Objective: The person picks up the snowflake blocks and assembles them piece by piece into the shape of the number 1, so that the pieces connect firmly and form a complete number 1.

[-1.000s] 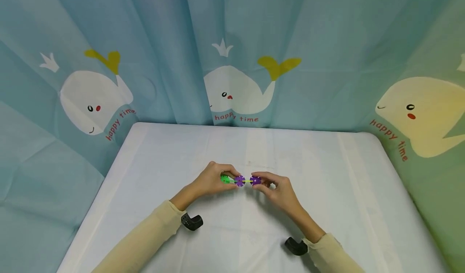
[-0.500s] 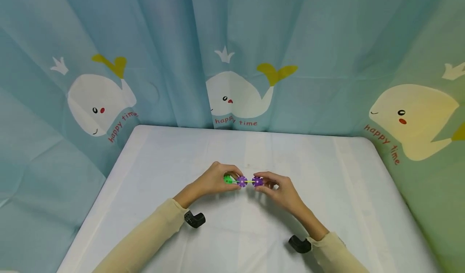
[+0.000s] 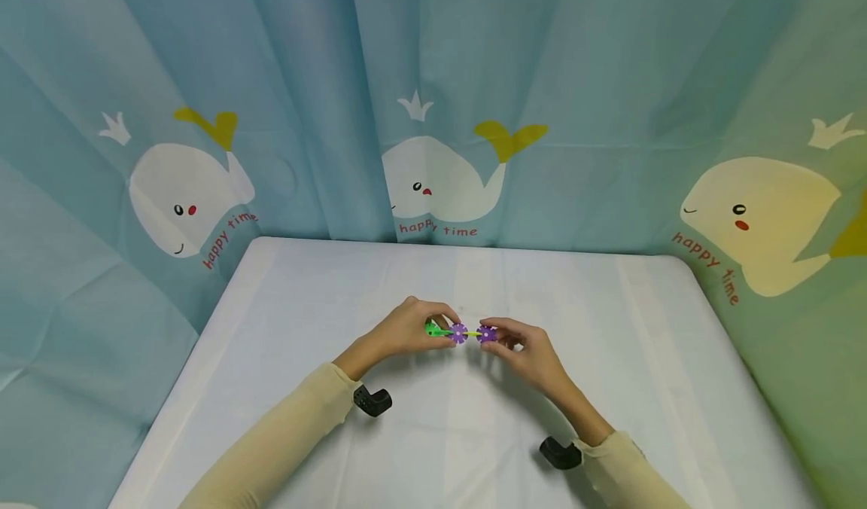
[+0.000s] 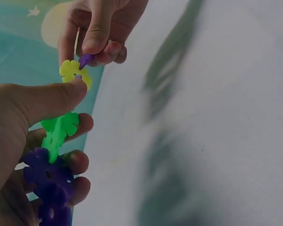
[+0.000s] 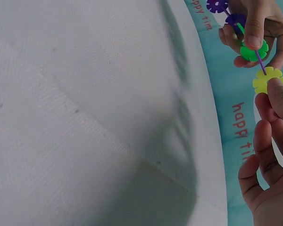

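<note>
Held above the white table is a chain of slotted, flower-shaped plastic discs, joined edge to edge. My left hand (image 3: 409, 327) pinches a purple disc (image 3: 458, 333) in the chain between thumb and fingertips. Beside it, a green disc (image 4: 61, 128) and further dark purple discs (image 4: 48, 174) trail across the left palm and fingers. My right hand (image 3: 524, 347) pinches the purple disc (image 3: 486, 333) at the right end. Between the two hands sits a yellow disc (image 4: 74, 69), edge-on in the head view. In the right wrist view, the right thumb covers part of the yellow disc (image 5: 269, 77).
The white-covered table (image 3: 366, 449) has rounded far corners. A blue-green curtain (image 3: 298, 102) printed with whales surrounds its back and sides. Black wrist devices (image 3: 373, 401) sit at both cuffs, and the hands cast shadows on the cloth.
Both hands have drifted slightly to the right with the chain between them, still gripping the same discs. The head view has shifted a little.
</note>
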